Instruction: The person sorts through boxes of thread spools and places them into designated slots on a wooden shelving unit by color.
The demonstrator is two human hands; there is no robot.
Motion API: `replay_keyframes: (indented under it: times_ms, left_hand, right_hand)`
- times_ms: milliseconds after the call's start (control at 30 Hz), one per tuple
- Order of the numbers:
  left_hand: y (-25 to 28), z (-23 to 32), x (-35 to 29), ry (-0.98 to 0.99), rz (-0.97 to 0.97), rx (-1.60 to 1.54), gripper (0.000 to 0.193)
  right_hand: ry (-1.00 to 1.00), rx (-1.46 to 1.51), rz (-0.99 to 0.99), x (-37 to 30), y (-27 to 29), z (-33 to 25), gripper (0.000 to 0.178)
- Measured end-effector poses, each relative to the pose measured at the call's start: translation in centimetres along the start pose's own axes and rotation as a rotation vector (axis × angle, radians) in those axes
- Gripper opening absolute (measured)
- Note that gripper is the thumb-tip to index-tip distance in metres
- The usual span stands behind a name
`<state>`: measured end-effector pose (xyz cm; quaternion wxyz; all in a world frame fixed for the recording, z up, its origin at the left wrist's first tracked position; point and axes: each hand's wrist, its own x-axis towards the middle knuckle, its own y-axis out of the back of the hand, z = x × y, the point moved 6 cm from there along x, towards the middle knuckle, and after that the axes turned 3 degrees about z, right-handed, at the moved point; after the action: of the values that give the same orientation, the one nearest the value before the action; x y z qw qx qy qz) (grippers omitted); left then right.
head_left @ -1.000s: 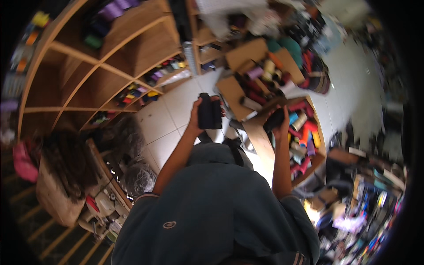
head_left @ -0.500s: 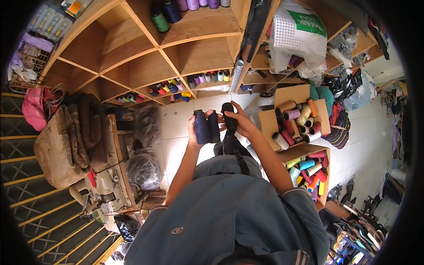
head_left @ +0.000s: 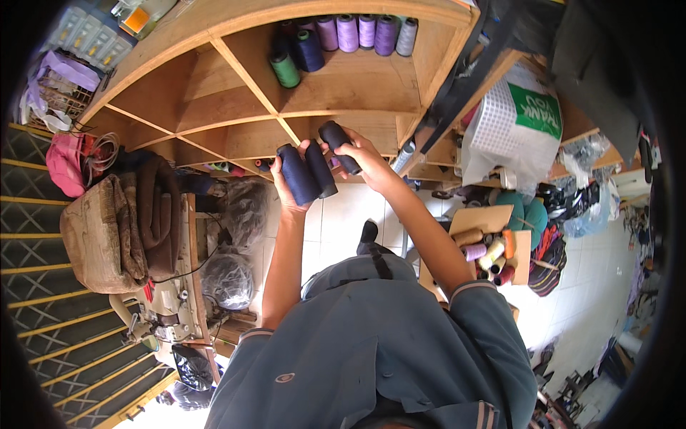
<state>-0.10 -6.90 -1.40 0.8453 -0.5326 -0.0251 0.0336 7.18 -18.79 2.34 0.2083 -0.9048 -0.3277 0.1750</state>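
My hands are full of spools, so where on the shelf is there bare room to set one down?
The compartment left of the green spool, beyond the slanting divider, shows bare wood. So does the shelf board in front of the purple spools, to the green spool's right. Crowded: the back of that board, and the open cardboard box of spools.

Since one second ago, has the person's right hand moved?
Yes: the right hand, holding a dark spool, has moved away from the open carton, toward the wooden shelf.
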Motion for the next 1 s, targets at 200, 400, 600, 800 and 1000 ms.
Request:
replay_keyframes:
  times_ms: [200, 400, 600, 800, 1000]
  left_hand:
    - [-2.1, 2.2, 3.5, -0.109, -0.022, -0.063, 0.067]
    - [-0.8, 2.5, 4.3, -0.141, 0.024, -0.042, 0.067]
    - [0.6, 2.6, 4.6, -0.127, 0.073, -0.048, 0.066]
    - [1.5, 3.1, 4.9, -0.053, 0.113, -0.052, 0.066]
    - [1.1, 3.5, 5.0, 0.007, 0.094, -0.062, 0.066]
  right_hand:
    - [0.294, -0.412, 0.19, 4.9, 0.6, -4.6, 0.048]
    - [0.656, -0.701, 0.258, 9.5, -1.7, -7.5, 0.042]
    - [0.742, -0.821, 0.228, 13.2, -4.4, -7.0, 0.049]
    - [0.732, -0.871, 0.299, 14.3, -5.8, -6.3, 0.049]
    - [0.74, -0.838, 0.354, 14.1, -5.2, -5.2, 0.041]
